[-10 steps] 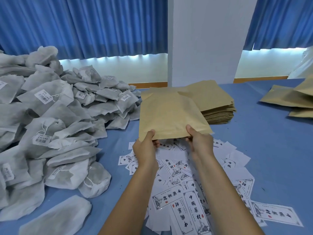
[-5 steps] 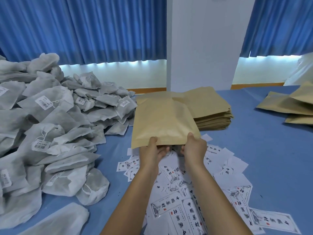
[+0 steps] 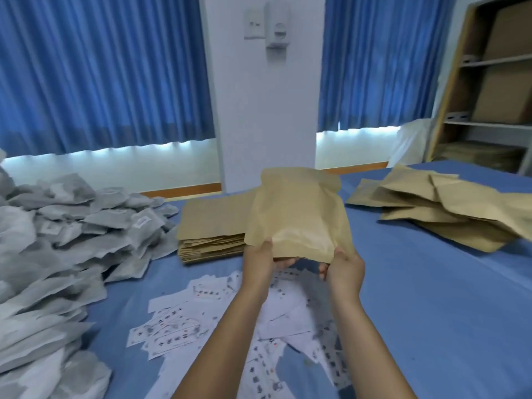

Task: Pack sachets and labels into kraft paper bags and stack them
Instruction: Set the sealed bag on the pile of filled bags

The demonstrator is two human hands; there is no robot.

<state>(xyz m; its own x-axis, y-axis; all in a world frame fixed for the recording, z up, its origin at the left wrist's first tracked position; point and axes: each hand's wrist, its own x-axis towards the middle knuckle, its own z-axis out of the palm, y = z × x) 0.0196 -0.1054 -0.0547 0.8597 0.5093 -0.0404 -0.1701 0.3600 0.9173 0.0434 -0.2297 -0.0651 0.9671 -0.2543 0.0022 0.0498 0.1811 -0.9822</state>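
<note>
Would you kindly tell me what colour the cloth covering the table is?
The cloth is plain blue, seen in the head view.

Arms stretched forward, left hand [image 3: 258, 264] and right hand [image 3: 344, 270] pinch, thumbs on top.

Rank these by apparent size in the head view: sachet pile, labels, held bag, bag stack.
Largest: sachet pile.
Next: labels.
Unsure: held bag and bag stack; the held bag is nearer and hides part of the stack.
</note>
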